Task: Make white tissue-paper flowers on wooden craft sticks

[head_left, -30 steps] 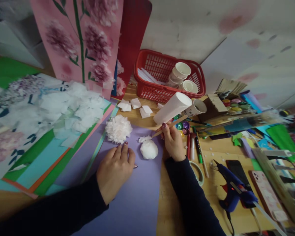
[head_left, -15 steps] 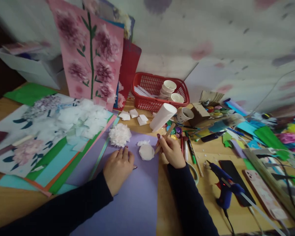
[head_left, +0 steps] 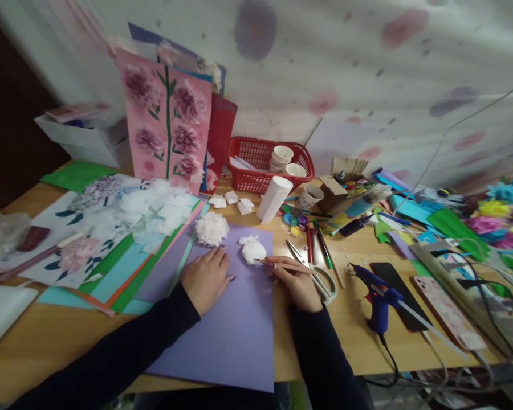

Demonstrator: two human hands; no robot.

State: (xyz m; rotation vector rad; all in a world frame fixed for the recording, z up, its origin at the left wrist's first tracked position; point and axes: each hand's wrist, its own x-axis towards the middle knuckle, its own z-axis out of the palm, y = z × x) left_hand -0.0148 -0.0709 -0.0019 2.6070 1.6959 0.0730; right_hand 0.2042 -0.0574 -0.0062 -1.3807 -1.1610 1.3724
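Note:
A large purple sheet (head_left: 231, 330) lies in front of me. My left hand (head_left: 207, 279) rests flat on it, fingers spread, just below a fluffy white paper flower (head_left: 212, 229). My right hand (head_left: 297, 282) grips a pencil (head_left: 286, 263) whose tip points left, at the lower edge of a small white paper puff (head_left: 253, 250). That puff sits near the sheet's right edge. White-handled scissors (head_left: 324, 285) lie beside and partly behind my right hand.
Behind stand a red basket (head_left: 252, 181) with cups and a white roll (head_left: 275, 199). To the right lie a blue glue gun (head_left: 378, 296), a black phone (head_left: 399, 293) and markers. Coloured papers (head_left: 132, 267) and white tissue pile up at the left.
The pencil has swung from upright to nearly level, its tip now at the white puff. The scissors show more fully. The view has shifted, and my left hand stays on the sheet.

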